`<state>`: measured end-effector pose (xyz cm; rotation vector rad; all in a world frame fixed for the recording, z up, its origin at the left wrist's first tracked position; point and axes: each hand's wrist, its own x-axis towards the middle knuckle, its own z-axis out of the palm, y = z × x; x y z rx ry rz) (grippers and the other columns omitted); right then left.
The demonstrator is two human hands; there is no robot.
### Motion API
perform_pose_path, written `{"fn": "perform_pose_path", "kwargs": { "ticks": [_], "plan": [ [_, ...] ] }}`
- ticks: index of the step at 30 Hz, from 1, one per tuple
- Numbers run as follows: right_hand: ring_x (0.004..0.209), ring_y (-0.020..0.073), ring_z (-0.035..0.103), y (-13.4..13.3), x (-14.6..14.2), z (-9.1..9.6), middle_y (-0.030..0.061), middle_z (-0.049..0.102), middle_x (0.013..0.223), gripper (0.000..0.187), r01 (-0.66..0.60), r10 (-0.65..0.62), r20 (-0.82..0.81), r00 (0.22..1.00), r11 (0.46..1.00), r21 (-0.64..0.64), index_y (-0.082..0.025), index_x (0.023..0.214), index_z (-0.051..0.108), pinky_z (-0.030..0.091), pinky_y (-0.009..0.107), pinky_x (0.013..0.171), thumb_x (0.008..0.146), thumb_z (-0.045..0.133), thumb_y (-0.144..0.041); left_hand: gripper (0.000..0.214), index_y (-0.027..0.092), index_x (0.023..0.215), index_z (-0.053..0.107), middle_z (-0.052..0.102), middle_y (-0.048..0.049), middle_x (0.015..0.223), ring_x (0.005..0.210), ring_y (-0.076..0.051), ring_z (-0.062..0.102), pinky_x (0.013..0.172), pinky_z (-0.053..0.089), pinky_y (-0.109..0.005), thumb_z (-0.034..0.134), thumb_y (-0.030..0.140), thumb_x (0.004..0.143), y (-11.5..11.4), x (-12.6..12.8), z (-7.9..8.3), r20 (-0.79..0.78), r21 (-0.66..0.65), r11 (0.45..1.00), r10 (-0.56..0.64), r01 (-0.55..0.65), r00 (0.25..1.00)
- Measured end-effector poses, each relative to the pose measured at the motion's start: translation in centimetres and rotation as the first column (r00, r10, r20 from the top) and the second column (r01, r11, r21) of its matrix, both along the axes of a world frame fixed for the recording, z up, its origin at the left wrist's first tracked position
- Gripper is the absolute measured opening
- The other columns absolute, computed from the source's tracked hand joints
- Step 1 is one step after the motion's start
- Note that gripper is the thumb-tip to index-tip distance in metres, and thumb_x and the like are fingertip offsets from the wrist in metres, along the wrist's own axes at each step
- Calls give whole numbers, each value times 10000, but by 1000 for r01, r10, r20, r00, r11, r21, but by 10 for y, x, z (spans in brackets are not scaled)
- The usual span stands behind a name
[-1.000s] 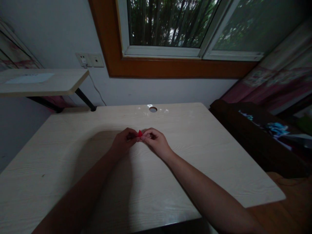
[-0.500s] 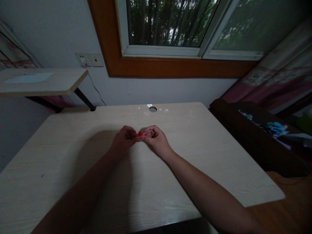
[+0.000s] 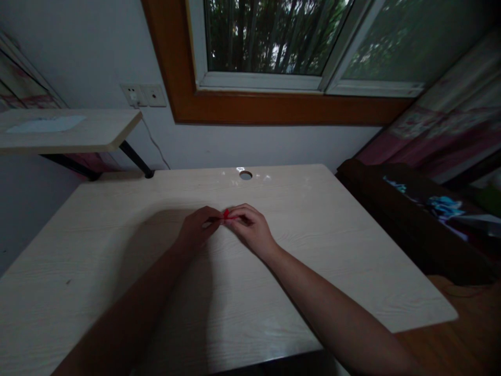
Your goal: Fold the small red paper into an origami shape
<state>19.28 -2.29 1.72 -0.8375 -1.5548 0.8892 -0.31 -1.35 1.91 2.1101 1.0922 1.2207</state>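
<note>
A small red folded piece, paper or ribbon by its look, is pinched between my two hands over the desk. My left hand grips its left side between thumb and fingers. On the other side, my right hand has thumb and fingertips closed on it. One red point sticks up between the fingertips, and a thin red strip shows along the right fingers. The fingers hide most of the piece, so its full shape cannot be made out.
A raised shelf on black legs stands at the back left, a paper sheet on it. Near the desk's back edge is a round cable hole. A white cable hangs from the wall socket. Dark furniture stands to the right.
The fingers of both hands have straightened and flattened around the red piece. Less of it shows now, with a narrower red point standing up. The arms have barely moved.
</note>
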Motion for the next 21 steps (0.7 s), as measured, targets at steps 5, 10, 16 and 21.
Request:
{"fn": "perform_pose_path", "kwargs": {
  "ticks": [5, 10, 16, 21],
  "plan": [
    [894, 194, 676, -3, 0, -1, 60, 708, 970, 109, 19, -19, -5, 1000, 999, -47, -248, 946, 734, 546, 334, 824, 846, 745, -291, 87, 210, 948, 702, 731, -26, 896, 771, -138, 697, 750, 578, -235, 663, 261, 889, -2, 1, 2, -22, 26, 999, 29, -29, 999],
    [880, 197, 673, -5, -1, 4, 59, 715, 964, 157, 66, -65, 57, 996, 998, -16, -261, 989, 737, 549, 341, 815, 845, 741, -323, 102, 217, 962, 709, 740, -36, 909, 809, -153, 698, 765, 581, -259, 644, 276, 911, -1, -1, 1, -53, 102, 993, 67, -62, 996],
    [847, 191, 669, -6, -1, 7, 58, 719, 945, 147, 88, -92, 110, 990, 995, 40, -266, 1001, 749, 537, 332, 787, 858, 732, -295, 102, 208, 966, 706, 750, -50, 947, 883, -150, 698, 831, 563, -268, 609, 212, 933, 2, -3, -3, -58, 237, 971, 22, -8, 998],
    [856, 200, 675, -6, -1, 4, 58, 734, 931, 113, 99, -106, 127, 986, 993, 63, -268, 965, 762, 533, 343, 797, 873, 716, -316, 113, 205, 980, 706, 748, -52, 961, 887, -149, 695, 829, 560, -265, 601, 219, 943, 0, -2, -2, -76, 242, 970, 27, -8, 997]
  ]
}}
